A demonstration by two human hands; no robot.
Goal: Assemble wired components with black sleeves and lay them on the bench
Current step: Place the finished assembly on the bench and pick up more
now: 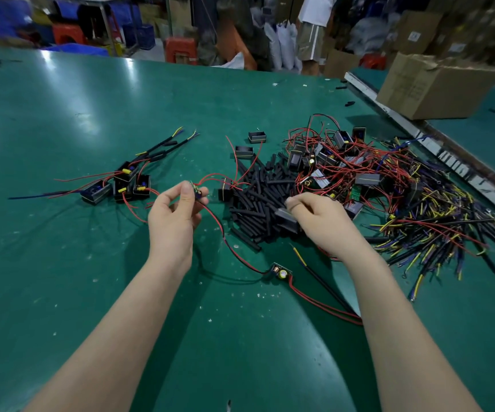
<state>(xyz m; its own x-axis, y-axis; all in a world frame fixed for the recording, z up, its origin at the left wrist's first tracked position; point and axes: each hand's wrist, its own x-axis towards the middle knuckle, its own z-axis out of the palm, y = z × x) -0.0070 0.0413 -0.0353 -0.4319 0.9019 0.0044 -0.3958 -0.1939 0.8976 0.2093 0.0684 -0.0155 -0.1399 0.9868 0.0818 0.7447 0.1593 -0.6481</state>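
Mid-assembly: my left hand (pixel 172 215) pinches a wired board (pixel 196 192); my right hand (pixel 314 214) grips a black casing (pixel 287 219). Next, I judge, they must be aligned and joined.

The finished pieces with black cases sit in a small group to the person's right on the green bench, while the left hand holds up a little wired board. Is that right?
Not quite. In the head view the finished pieces lie to the person's left on the green bench, not the right. The rest holds: the left hand pinches a little wired board.
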